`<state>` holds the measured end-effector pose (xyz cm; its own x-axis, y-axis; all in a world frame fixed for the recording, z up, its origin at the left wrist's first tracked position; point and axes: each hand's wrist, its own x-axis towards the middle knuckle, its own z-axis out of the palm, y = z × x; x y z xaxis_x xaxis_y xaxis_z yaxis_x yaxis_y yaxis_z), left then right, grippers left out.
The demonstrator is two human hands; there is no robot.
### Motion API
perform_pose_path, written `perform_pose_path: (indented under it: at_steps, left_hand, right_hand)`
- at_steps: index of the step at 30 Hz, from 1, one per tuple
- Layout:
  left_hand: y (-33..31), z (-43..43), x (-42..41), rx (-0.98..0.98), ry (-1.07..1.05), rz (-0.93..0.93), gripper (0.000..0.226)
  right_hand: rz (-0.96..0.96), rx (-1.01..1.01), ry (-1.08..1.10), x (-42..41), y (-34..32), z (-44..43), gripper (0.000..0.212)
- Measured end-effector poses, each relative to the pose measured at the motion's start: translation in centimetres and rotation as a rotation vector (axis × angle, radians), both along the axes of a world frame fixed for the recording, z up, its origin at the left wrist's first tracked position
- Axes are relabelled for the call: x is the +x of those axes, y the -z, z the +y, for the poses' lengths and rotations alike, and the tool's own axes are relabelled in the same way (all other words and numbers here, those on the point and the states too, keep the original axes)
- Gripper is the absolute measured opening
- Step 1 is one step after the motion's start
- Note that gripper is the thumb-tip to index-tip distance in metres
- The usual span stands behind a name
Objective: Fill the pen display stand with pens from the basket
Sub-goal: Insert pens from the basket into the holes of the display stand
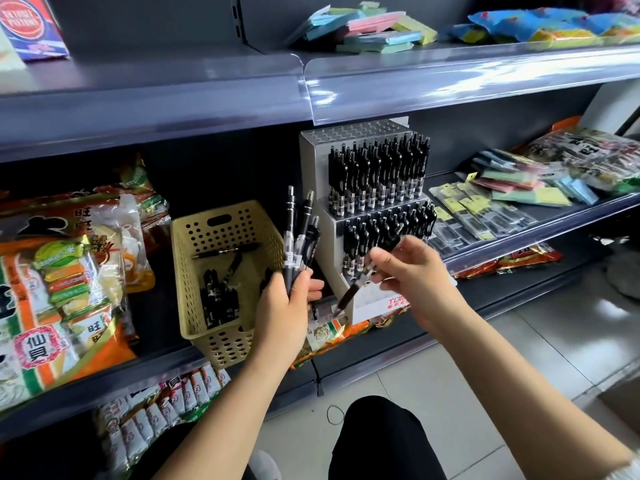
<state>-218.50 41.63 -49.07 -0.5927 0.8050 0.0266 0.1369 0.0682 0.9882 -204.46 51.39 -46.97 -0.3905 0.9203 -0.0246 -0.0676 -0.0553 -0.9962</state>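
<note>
On the middle shelf: tan perforated basket (207, 233) at left, grey tiered pen display stand (313, 168) near it at right.
Basket: holds a loose heap of black pens (220, 296) on its floor, with a few more lying against the back wall.
Display stand: stepped; shows open holes on the top tier at the back; carries an upper row of pens (377, 174), upright and packed close, and a lower row of pens (381, 233), also upright; ends in a white front tier (375, 294), the lowest step.
Left hand (291, 296): sits between basket and stand, fingers curled round a bundle of pens (299, 237) held upright, clicker ends up, rising above the basket's rim.
Right hand (412, 271): hangs in front of the lower row, thumb and fingers pinching a single pen (349, 294) near its upper end.
Single pen: tilted, tip down and to the left, at the left edge of the white front tier; cannot tell whether the tip touches the stand.
Left of the basket: large snack bags (62, 289), leaning on the same shelf.
Right of the stand: flat packets with yellow tags (467, 216), then pastel pads (519, 192).
</note>
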Motion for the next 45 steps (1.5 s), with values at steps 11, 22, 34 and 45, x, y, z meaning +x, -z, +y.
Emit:
perform_pose_path:
  at_steps: [11, 22, 34, 45]
  left_hand:
    - [0.2, -0.2, -0.1, 0.013, 0.013, -0.091, 0.016]
    - [-0.2, -0.1, -0.4, 0.033, 0.012, -0.148, 0.015]
    - [-0.4, -0.2, 0.0, 0.003, 0.056, -0.202, 0.015]
    - [-0.1, -0.1, 0.6, -0.009, 0.078, -0.214, 0.014]
  right_hand:
    - [-0.367, 0.328, 0.227, -1.8, -0.2, 2.7, 0.025]
    - [-0.695, 0.477, 0.127, -3.2, 2.3, 3.6, 0.029]
    - [-0.782, 0.510, 0.096, -3.2, 2.7, 3.7, 0.030]
    - [-0.685, 0.457, 0.115, -1.5, 2.7, 3.2, 0.022]
